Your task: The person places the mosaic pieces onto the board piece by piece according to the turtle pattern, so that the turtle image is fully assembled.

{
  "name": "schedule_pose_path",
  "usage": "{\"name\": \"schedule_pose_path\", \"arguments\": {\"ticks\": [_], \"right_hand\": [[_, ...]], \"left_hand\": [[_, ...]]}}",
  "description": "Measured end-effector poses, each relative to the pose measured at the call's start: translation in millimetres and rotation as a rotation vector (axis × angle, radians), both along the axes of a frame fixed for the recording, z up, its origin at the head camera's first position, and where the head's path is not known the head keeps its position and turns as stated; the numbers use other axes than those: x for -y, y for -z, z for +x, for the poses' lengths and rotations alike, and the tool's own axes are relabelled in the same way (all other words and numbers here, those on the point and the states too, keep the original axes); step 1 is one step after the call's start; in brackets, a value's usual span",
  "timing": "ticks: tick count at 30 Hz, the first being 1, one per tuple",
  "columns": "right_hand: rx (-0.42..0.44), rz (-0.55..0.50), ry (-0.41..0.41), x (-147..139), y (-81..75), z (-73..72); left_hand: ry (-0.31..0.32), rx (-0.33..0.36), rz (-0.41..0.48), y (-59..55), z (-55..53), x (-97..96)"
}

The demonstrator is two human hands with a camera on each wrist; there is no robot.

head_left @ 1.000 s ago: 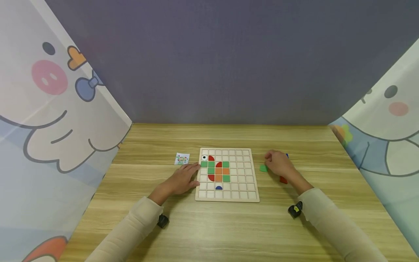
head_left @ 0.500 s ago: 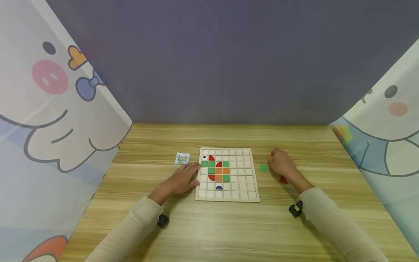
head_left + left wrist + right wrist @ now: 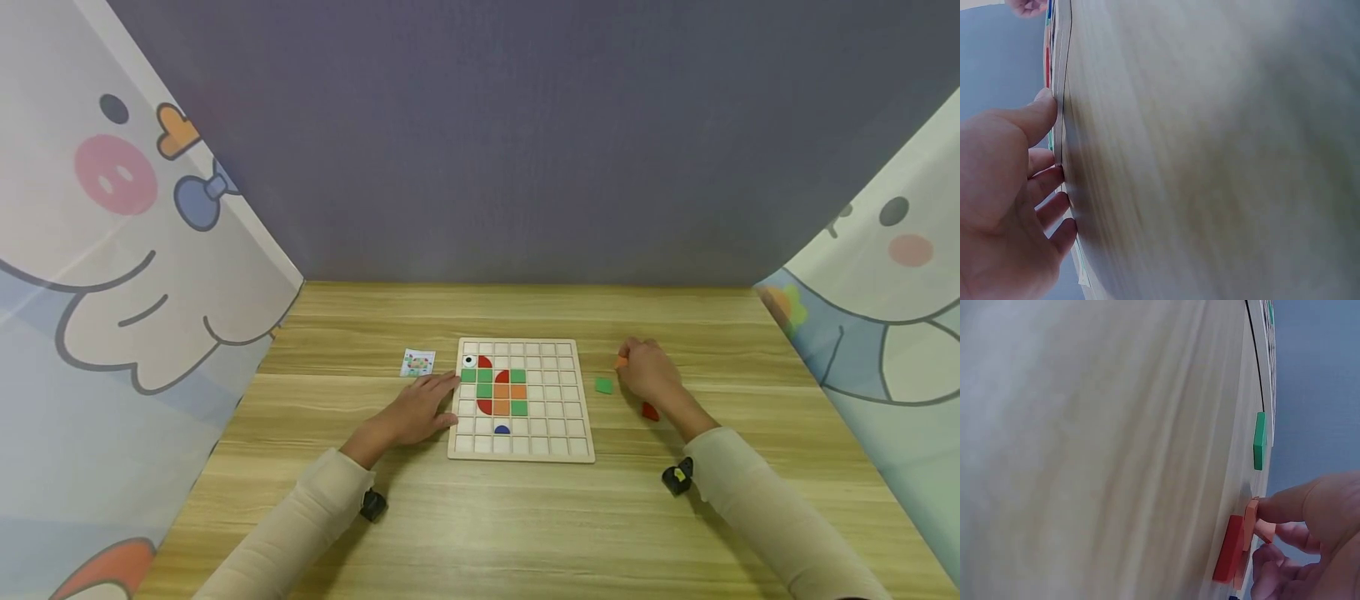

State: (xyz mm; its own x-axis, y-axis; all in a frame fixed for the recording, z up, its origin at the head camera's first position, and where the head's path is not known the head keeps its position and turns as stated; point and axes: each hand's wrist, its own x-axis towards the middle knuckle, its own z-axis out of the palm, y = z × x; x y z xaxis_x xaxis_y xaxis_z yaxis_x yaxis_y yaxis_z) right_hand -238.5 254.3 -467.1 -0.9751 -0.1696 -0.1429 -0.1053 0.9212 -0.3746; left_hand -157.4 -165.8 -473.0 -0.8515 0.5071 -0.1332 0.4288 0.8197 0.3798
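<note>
My left hand (image 3: 420, 408) rests at the left edge of a pale wooden grid board (image 3: 555, 454), thumb and fingers touching its rim. The board bears green, orange, red and blue tiles and a white eye tile (image 3: 468, 361). My right hand (image 3: 645, 371), right of the board, pinches an orange tile (image 3: 1265, 531) between thumb and finger; it looks tilted in the right wrist view. Another orange tile (image 3: 1250, 524) lies just under the fingertips. Near this hand are a green tile (image 3: 603, 385) and a red piece (image 3: 650, 412) on the table.
A small printed pattern card (image 3: 417, 363) lies left of the board, beyond my left hand. The wooden table (image 3: 510, 525) ends at a dark grey wall (image 3: 480, 167) at the back. Cartoon-printed panels stand on both sides.
My right hand has shifted a little to the right, away from the green tile, and an orange tile now shows at its fingertips. My left hand and the board have stayed put.
</note>
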Motion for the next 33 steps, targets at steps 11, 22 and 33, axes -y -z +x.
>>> {"name": "schedule_pose_path", "arguments": {"ticks": [11, 22, 33], "right_hand": [[-0.103, -0.137, -0.05, 3.9, 5.1, -0.4], [-0.075, -0.257, -0.129, 19.4, 3.3, 0.9], [-0.046, -0.171, -0.231, 22.2, 11.2, 0.3]], "left_hand": [[0.002, -0.007, -0.012, 0.3, -0.8, 0.3], [0.003, -0.009, -0.003, -0.1, -0.8, -0.3], [-0.006, 0.001, -0.006, -0.6, -0.6, -1.1]]}}
